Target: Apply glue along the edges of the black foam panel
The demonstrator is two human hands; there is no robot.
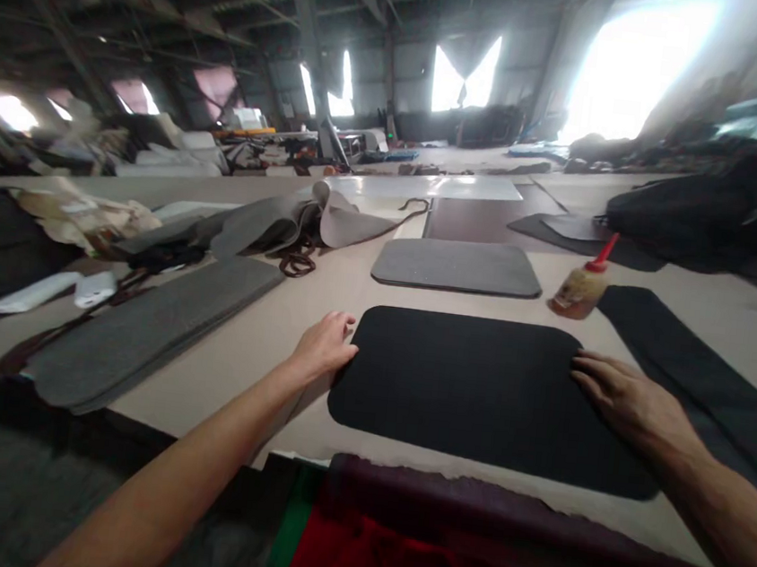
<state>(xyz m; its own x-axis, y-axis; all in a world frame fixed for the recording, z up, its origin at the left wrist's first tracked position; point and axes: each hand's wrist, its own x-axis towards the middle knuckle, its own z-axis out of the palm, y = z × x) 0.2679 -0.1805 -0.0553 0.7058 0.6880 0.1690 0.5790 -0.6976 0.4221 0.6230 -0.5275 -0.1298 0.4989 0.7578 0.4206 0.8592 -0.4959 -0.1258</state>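
Note:
A flat black panel (468,392) with rounded corners lies in front of me on the pale work table. At its left edge my left hand (326,348) has curled fingers, with the thumb and fingertips closed on the rim. My right hand (620,395) rests on the panel's upper right side, its fingers stretched out and close together; its thumb is hidden. Just beyond the panel lies a grey rounded panel (458,267), seemingly stacked. To the right of that stands a bottle (579,291) with a red nozzle, partly filled with a yellowish-brown substance.
Long grey strips (163,333) are stacked at the left, beside curled grey sheets (290,220) and a brown cord (297,264). Black strips (699,380) lie at the right. Dark maroon material (462,518) hangs along the table's front edge. Black material (696,218) is heaped back right.

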